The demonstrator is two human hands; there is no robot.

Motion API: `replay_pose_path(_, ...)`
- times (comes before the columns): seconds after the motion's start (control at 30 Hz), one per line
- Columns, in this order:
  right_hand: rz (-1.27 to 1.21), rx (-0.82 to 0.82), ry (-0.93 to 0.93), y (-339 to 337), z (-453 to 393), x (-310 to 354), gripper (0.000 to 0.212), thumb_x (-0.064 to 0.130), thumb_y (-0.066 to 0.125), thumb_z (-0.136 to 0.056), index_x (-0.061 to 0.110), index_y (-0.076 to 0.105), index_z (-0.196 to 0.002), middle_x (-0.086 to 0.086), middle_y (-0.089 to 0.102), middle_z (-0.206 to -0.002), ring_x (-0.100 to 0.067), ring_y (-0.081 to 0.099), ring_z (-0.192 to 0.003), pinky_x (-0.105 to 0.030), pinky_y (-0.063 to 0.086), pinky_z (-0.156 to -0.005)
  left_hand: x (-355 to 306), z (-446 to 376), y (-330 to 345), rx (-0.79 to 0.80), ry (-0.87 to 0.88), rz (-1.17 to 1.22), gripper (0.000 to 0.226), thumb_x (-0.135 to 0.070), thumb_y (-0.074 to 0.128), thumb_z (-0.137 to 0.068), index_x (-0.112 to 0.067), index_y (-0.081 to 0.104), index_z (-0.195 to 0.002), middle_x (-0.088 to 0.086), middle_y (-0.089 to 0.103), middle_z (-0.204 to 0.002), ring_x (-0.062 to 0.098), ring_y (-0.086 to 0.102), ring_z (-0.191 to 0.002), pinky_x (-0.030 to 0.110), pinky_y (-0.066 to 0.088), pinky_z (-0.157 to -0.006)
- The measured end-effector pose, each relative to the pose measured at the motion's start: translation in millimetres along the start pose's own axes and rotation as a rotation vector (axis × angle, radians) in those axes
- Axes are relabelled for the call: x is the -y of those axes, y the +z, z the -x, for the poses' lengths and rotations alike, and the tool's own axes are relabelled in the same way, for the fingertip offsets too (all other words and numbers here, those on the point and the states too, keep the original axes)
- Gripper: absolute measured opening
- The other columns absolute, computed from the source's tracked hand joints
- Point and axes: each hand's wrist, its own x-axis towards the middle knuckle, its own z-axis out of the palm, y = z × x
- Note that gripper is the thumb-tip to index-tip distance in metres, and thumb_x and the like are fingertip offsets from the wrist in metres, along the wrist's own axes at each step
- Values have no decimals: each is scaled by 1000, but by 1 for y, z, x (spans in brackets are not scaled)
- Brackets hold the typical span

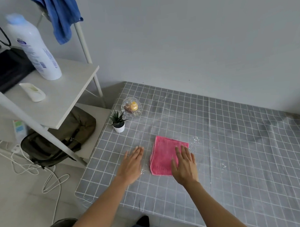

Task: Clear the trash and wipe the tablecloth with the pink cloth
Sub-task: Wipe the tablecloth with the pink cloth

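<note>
A folded pink cloth (162,156) lies flat on the grey tablecloth (234,152) with its white grid. My right hand (184,165) rests palm down on the cloth's right half, fingers straight and slightly apart. My left hand (132,164) lies flat on the bare tablecloth just left of the cloth, holding nothing. White crumbs or powder (195,140) are scattered to the right of the cloth and further right (224,166).
A small potted plant (118,122) and a clear glass jar (132,106) stand at the table's far left corner. A white shelf unit (61,93) with a big bottle (34,48) stands left of the table, a dark bag (60,139) and cables beneath.
</note>
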Motion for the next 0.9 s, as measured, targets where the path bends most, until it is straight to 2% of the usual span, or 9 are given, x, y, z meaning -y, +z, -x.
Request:
replay_pose_path(0.07, -4, 14, 43, 8, -9, 15, 85, 65, -2, -80, 21, 2, -152, -7, -6, -159, -22, -10, -146, -38, -8, -115, 12, -4, 0, -14, -40, 21, 55, -24, 21, -103, -18, -15, -145, 0, -15, -157, 14, -17, -143, 38, -9, -118)
replay_pose_path(0.2, 20, 15, 88, 23, -26, 40, 84, 72, 2, -80, 28, -6, -151, -9, -15, -158, -24, -15, -145, -44, -9, -115, 33, -20, 1, -50, -79, 39, 52, -35, 1, -99, -18, -12, -146, 2, -13, -158, 15, -17, -143, 36, -8, -118)
replay_pose_path(0.27, 21, 21, 133, 31, -37, 47, 84, 74, 1, -80, 30, -8, -150, -8, -18, -157, -24, -19, -144, -46, -11, -115, 42, -29, 4, -57, -95, 66, 52, -37, 4, -101, -19, -10, -148, 0, -13, -158, 14, -15, -144, 36, -5, -119)
replay_pose_path(0.4, 28, 29, 210, 49, -51, 52, 81, 77, 8, -84, 33, -13, -149, -7, -21, -157, -24, -23, -142, -50, -17, -113, 53, -37, 13, -108, -75, 86, 62, -44, -7, -94, -21, -7, -151, -4, -14, -158, 12, -14, -145, 38, -5, -119)
replay_pose_path(0.5, 45, -3, 234, 56, -52, 52, 82, 79, 10, -84, 35, -13, -149, -5, -20, -157, -23, -22, -143, -51, -17, -113, 54, -33, 17, -149, -73, 94, 57, -40, -1, -98, -23, -5, -152, -7, -14, -158, 10, -13, -146, 37, -8, -119)
replay_pose_path(0.63, 47, -18, 234, 58, -53, 52, 76, 74, 10, -87, 35, -12, -149, -3, -20, -156, -22, -21, -143, -51, -14, -114, 54, -33, 18, -183, -89, 110, 55, -37, 3, -99, -24, -2, -152, -9, -9, -159, 8, -11, -146, 36, -7, -119)
replay_pose_path(0.77, 43, -23, 213, 60, -52, 51, 65, 61, 11, -93, 34, -5, -150, -4, -12, -159, -23, -16, -145, -52, -11, -115, 57, -34, 19, -186, -89, 99, 54, -37, 4, -99, -25, -2, -152, -9, -8, -159, 7, -10, -146, 37, -4, -120)
replay_pose_path(0.9, 57, -18, 105, 55, -49, 34, 59, 48, 9, -93, 36, -5, -150, 0, -9, -159, -20, -13, -145, -49, -10, -116, 57, -34, 20, -198, -85, 99, 54, -37, 6, -100, -24, 1, -152, -8, -4, -159, 7, -8, -146, 39, -3, -120)
